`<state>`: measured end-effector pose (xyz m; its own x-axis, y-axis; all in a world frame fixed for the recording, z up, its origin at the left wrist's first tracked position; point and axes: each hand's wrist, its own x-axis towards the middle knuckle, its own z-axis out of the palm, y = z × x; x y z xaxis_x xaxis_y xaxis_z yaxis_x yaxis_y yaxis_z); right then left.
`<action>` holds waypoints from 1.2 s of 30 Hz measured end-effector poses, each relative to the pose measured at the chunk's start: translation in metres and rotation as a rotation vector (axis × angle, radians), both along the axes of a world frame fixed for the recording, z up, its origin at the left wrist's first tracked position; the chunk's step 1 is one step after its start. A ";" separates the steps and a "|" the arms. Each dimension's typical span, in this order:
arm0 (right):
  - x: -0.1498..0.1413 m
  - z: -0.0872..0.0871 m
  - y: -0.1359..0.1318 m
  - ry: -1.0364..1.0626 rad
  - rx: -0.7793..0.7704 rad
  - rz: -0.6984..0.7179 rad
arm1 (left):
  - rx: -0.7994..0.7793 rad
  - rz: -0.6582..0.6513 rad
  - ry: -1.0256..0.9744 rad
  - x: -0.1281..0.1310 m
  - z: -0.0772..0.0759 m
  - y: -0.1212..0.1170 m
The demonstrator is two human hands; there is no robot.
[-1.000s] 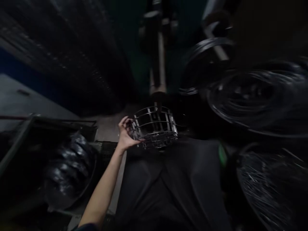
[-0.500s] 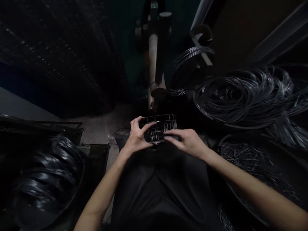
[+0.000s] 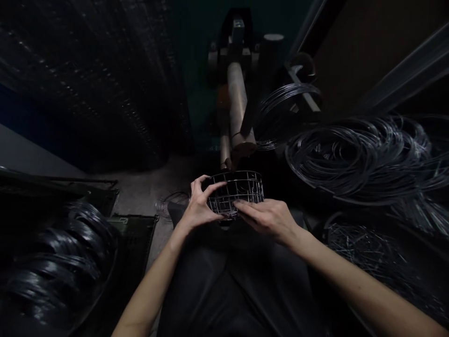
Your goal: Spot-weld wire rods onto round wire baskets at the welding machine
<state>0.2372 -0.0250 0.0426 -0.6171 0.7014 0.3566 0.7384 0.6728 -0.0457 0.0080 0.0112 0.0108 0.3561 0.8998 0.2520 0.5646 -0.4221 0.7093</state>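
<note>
I've got the left hand (image 3: 198, 203) on the left side of a round wire basket (image 3: 245, 179), fingers spread over the upper part and thumb at the lower edge, basket held between them. Right hand (image 3: 273, 217) is at the basket's near right side, fingers close together, tips against the wires; I can't tell if they pinch one. Basket is in front of me, over the dark cloth (image 3: 231, 281) on the lap, just below the ends of a thick metal cylinder (image 3: 238, 96) and a thinner rod (image 3: 225, 147). Whether it touches the rod, I can't tell.

Right side: a hanging wire coil (image 3: 287, 91) near the cylinder, a big tangle of wire coils (image 3: 351, 150), and below that a heap of short wire pieces (image 3: 365, 243) in a dark round tub (image 3: 333, 217). Left side: shiny wire bundles (image 3: 59, 267), dark green crate (image 3: 136, 234) beside them. Dim view, basket's inside hard to read.
</note>
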 end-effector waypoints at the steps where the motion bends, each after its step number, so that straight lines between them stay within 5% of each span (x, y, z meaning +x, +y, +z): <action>1: 0.000 0.000 0.002 -0.005 0.006 -0.004 | -0.003 0.002 -0.004 0.000 -0.001 0.002; 18: -0.009 0.006 0.024 0.084 0.056 -0.030 | 0.039 -0.005 -0.055 -0.003 -0.002 0.026; 25: -0.010 0.009 0.030 0.093 -0.087 -0.104 | -0.025 0.021 -0.040 -0.003 0.007 0.035; 36: -0.003 0.000 0.042 0.329 -0.055 -0.289 | 0.001 0.035 -0.030 -0.002 0.006 0.065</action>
